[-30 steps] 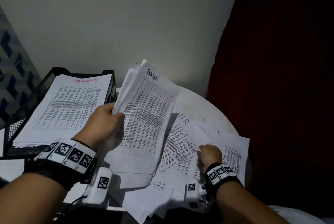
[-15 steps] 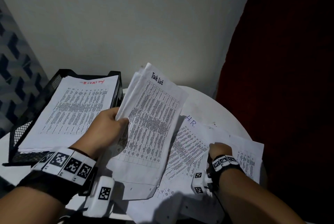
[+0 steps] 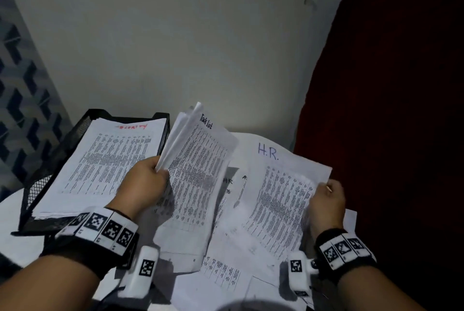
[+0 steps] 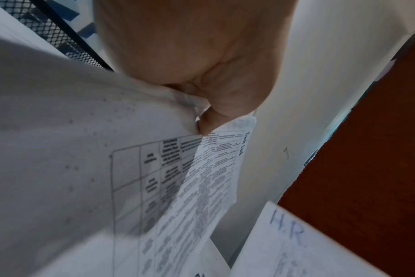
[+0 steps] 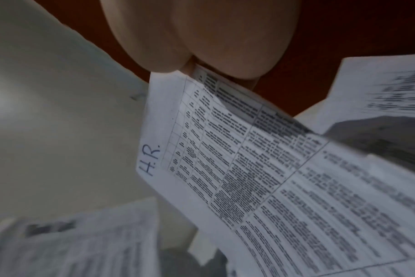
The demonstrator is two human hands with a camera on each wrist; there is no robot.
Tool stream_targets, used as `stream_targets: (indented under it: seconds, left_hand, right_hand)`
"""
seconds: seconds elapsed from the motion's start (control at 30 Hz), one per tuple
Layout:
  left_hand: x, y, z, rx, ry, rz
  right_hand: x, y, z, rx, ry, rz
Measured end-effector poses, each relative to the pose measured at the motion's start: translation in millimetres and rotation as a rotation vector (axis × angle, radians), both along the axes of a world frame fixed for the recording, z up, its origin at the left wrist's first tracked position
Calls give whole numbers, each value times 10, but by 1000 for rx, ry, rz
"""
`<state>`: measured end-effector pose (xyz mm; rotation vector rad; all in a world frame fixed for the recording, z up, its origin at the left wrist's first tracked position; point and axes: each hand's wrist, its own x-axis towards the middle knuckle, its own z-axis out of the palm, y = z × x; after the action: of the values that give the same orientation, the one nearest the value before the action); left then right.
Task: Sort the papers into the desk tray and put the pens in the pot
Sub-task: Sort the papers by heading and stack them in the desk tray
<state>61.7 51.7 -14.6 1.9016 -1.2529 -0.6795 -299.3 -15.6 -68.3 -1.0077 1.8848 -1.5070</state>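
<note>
My left hand [image 3: 148,182] grips a bundle of printed sheets headed "Task List" [image 3: 198,167], held up just right of the black mesh desk tray [image 3: 57,150]. In the left wrist view the thumb pinches that Task List bundle [image 4: 211,183] at its edge. My right hand [image 3: 326,200] pinches the right edge of a sheet marked "H.R." [image 3: 281,195] and holds it lifted off the table. The right wrist view shows the H.R. sheet [image 5: 237,159] clamped between the fingers. The tray holds a stack topped by a sheet with a red heading [image 3: 105,162]. No pens or pot are visible.
More loose printed papers [image 3: 226,268] lie spread on the round white table [image 3: 248,140] under and between my hands. A pale wall stands behind, a dark red curtain [image 3: 391,110] at the right and a patterned panel [image 3: 22,100] at the left.
My right hand has taken hold of the H.R. sheet, lifted it off the pile and moved it up and right. The left hand keeps holding the Task List bundle.
</note>
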Motion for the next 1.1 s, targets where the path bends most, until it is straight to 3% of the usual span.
stream_targets:
  seconds: [0.13,0.23,0.43,0.57,0.6,0.67,0.73,0.9,1.1]
  left_hand:
    - [-24,62,61,-58,-21,0]
    - [-139,126,133,-151,77,-100]
    - [-482,354,168,-25,545,-320]
    - [-659,435,72,20,921,-316]
    - [-665,435,43,42,924,-335]
    - [-641,427,2,72,586,-456]
    - [-638,385,-42,29,250,-409]
    - [-691,321,-3,-182,368,-188]
    - [-645,301,11,-259,441,-147]
  right_hand:
    - [77,258,351,-133,-120,85]
    - [178,471,476,-134,-296,170]
    - [399,610,371,32,-551,211]
    - [466,637,354,48,-583,203]
    - [476,637,368,13,-573,188]
    - [496,634,432,-60,-550,166]
    - [515,671,525,-125,-522,197]
    - [629,942,552,-108,-247,466]
    - [781,1028,417,-235,-128,412]
